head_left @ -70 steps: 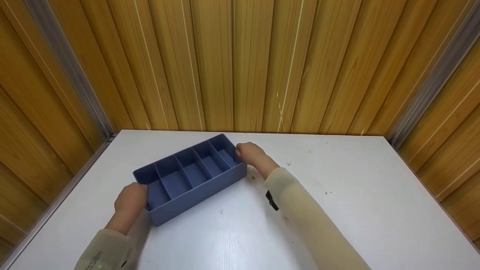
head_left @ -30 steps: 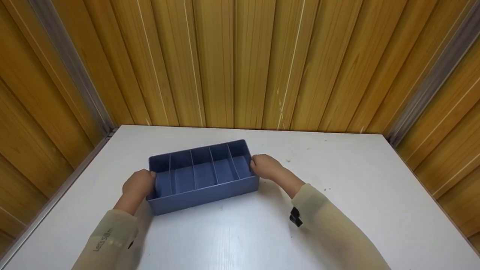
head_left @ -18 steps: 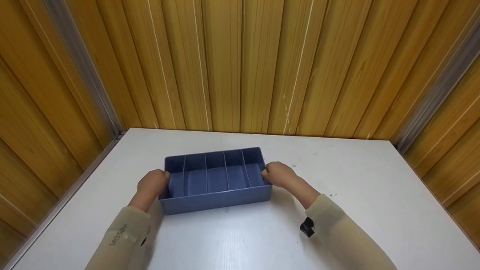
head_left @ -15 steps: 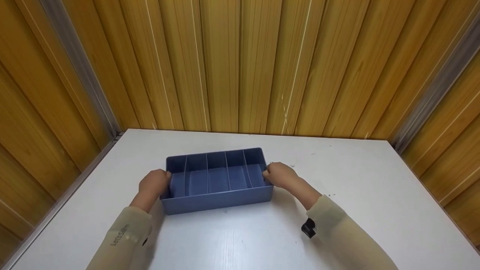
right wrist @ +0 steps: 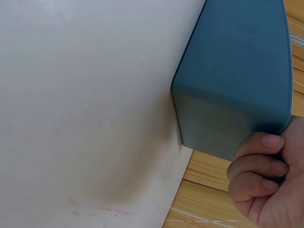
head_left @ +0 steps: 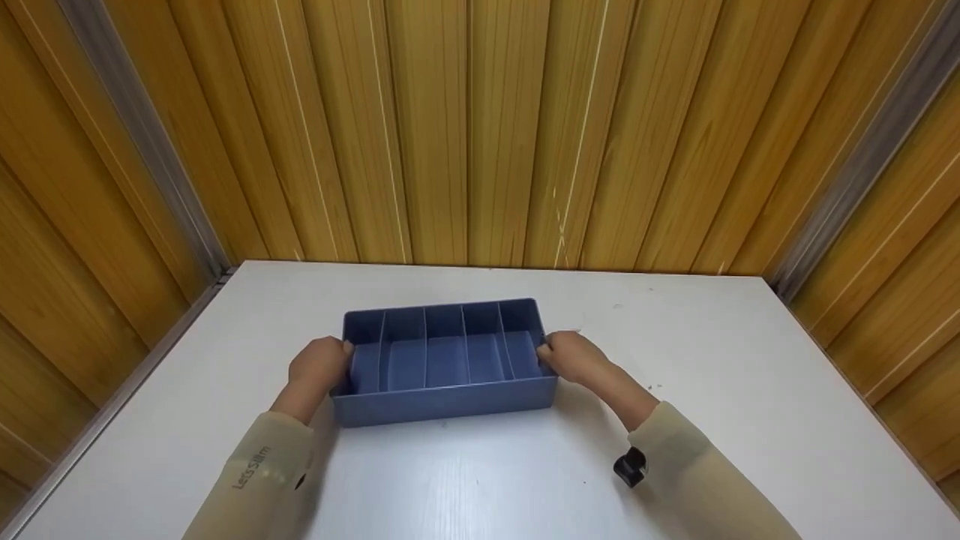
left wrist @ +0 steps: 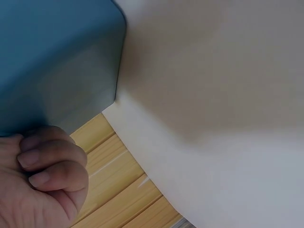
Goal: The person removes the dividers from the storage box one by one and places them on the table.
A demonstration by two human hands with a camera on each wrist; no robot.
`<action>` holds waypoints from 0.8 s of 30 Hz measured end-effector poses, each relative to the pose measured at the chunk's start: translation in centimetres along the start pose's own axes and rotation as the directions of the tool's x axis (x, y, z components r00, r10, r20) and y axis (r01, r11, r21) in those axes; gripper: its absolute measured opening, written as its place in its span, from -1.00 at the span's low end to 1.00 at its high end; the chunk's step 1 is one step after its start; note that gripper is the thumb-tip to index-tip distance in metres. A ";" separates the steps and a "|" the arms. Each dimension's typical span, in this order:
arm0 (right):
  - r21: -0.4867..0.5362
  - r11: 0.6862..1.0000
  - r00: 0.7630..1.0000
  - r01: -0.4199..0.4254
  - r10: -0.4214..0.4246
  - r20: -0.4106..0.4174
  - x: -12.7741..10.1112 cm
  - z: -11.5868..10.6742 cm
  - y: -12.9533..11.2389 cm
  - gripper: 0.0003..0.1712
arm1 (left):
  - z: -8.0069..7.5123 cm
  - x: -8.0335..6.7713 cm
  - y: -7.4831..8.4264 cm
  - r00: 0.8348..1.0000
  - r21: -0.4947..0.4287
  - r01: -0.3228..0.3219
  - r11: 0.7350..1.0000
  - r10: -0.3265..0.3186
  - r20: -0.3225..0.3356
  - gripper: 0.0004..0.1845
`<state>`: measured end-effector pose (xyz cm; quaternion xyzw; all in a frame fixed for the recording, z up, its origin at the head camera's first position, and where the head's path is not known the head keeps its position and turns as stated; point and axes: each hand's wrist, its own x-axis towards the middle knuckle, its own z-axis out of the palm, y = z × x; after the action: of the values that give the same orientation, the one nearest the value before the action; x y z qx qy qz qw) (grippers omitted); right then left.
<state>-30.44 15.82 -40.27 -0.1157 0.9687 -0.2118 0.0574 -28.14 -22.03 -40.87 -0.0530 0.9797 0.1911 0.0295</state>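
Tray [head_left: 446,405], gripped at both ends by left hand [head_left: 319,365] and right hand [head_left: 576,357], has turned, seemingly nearly squaring with the tabletop [head_left: 465,487].

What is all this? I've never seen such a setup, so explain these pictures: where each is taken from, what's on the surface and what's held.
There is no machine here: each grip is simply a person's bare hand, the left grip and the right grip. The wide picture comes from a camera worn on the head, looking forward and down. The two close pictures come from cameras on the wrists, one for each hand. Below is a white table, with a wood-patterned wall behind it. The thing held is a blue box, open at the top and split into five sections. Each hand holds one short end. Whether the base rests fully on the table is hard to tell.
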 end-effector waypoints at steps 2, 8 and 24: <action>-0.006 1.000 1.000 0.000 0.000 -0.009 -0.2 0.0 0.1 -0.69 | 0.1 0.1 0.1 1.000 -0.006 -0.009 1.000 0.009 -0.012 -0.51; -0.016 1.000 1.000 -0.019 0.019 -0.019 -0.7 0.1 0.3 -0.72 | 0.4 0.1 0.4 1.000 -0.017 -0.019 1.000 0.019 -0.011 -0.52; 0.020 0.998 0.997 -0.066 0.067 -0.039 -1.7 -0.4 1.1 -0.70 | 1.0 0.8 1.8 0.999 -0.021 -0.036 0.999 0.036 -0.034 -0.51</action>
<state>-29.05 17.37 -40.28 -0.0785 0.9710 -0.2211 0.0464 -29.10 -20.10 -41.18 -0.0389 0.9788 0.2011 0.0091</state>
